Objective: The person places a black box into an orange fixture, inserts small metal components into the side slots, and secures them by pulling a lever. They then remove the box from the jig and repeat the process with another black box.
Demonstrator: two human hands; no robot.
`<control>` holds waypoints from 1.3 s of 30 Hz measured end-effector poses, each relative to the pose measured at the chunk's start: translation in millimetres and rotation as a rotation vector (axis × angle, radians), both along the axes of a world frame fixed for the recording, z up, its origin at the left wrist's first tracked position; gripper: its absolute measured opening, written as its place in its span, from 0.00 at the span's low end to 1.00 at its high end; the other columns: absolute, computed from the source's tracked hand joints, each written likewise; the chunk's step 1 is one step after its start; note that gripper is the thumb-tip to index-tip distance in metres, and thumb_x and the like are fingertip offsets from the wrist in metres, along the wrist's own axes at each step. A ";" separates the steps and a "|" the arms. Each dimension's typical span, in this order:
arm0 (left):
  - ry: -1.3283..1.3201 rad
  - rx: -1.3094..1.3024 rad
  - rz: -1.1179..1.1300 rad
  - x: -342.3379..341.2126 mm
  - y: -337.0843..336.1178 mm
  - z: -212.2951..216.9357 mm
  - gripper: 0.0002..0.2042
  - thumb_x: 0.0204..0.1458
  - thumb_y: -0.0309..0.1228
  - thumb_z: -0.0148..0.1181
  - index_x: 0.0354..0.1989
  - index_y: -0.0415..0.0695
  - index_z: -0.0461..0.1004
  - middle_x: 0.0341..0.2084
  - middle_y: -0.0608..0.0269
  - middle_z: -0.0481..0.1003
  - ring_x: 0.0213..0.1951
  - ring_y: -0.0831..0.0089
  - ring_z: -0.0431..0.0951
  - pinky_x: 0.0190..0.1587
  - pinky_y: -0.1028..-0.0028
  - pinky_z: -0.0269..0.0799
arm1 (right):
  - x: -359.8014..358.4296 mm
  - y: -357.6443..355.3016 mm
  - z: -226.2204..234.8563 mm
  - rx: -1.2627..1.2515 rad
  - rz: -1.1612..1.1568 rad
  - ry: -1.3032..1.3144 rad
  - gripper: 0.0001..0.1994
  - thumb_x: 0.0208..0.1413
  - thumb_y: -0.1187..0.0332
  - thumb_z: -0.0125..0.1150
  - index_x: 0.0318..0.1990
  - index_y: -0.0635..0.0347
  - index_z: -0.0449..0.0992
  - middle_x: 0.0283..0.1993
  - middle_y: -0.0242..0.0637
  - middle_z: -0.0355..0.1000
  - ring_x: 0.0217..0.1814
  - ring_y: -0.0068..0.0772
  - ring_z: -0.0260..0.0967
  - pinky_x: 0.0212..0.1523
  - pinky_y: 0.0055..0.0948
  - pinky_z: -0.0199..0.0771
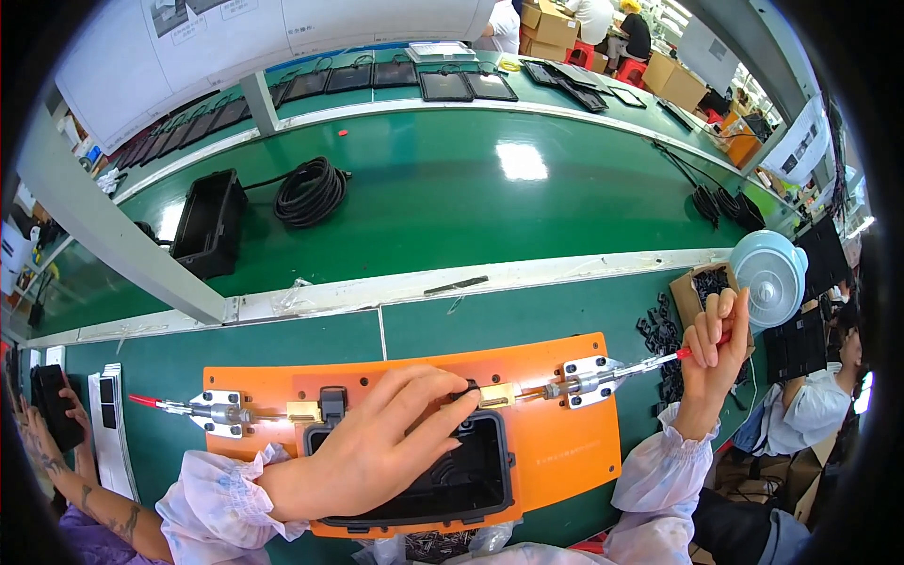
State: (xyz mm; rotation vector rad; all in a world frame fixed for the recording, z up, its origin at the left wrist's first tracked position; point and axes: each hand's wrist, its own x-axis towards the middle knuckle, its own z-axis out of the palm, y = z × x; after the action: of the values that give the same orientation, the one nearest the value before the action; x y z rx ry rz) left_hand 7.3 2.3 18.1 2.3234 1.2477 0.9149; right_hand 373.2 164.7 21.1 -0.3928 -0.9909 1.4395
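An orange fixture board (570, 461) lies on the bench with a black plastic box (471, 476) seated in it. My left hand (391, 443) reaches over the box, its fingertips pinching a small black latch (468, 388) at the far rim, beside the right brass block (496, 395). Another black latch (332, 403) stands at the rim's left, next to the left brass block (303, 411). My right hand (716, 348) is closed around the red handle of the right toggle clamp (589, 379). The left toggle clamp (224, 412) is untouched, its red handle pointing outward.
A carton (687, 299) of black parts and a loose black pile (664, 348) lie right, near a light-blue fan (770, 278). Beyond the white ledge, a conveyor carries another black box (209, 224) with coiled cable (311, 193). A co-worker's hands (75, 424) are at far left.
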 end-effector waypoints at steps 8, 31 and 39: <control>0.122 0.119 -0.002 -2.2 1.2 -3.8 0.23 0.47 0.27 0.71 0.53 0.32 0.75 0.53 0.51 0.74 0.58 0.55 0.72 0.58 0.56 0.71 | -17.9 -7.1 13.1 0.061 -0.046 -0.111 0.22 0.77 0.57 0.34 0.32 0.60 0.67 0.18 0.28 0.58 0.09 0.13 0.42 0.08 0.15 0.42; 0.176 0.141 0.006 -2.3 0.2 -4.5 0.23 0.46 0.28 0.71 0.52 0.35 0.76 0.56 0.52 0.74 0.53 0.57 0.74 0.53 0.59 0.73 | 1.9 -1.4 0.4 -0.069 -0.141 -0.087 0.12 0.74 0.62 0.47 0.42 0.60 0.70 0.29 0.26 0.63 0.24 0.13 0.56 0.22 0.14 0.57; 0.191 0.131 0.042 -1.1 -1.6 -2.5 0.24 0.45 0.29 0.72 0.52 0.34 0.76 0.56 0.51 0.74 0.53 0.56 0.74 0.54 0.57 0.73 | 48.4 0.9 -58.4 -0.329 -0.233 -0.440 0.10 0.71 0.65 0.53 0.47 0.63 0.75 0.36 0.30 0.73 0.34 0.20 0.72 0.34 0.20 0.75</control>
State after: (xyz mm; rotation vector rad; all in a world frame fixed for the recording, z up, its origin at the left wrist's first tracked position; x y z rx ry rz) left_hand 6.2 0.6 15.5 2.5467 1.3532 0.8266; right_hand 421.5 165.6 -37.3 -1.0675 -1.0110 1.3282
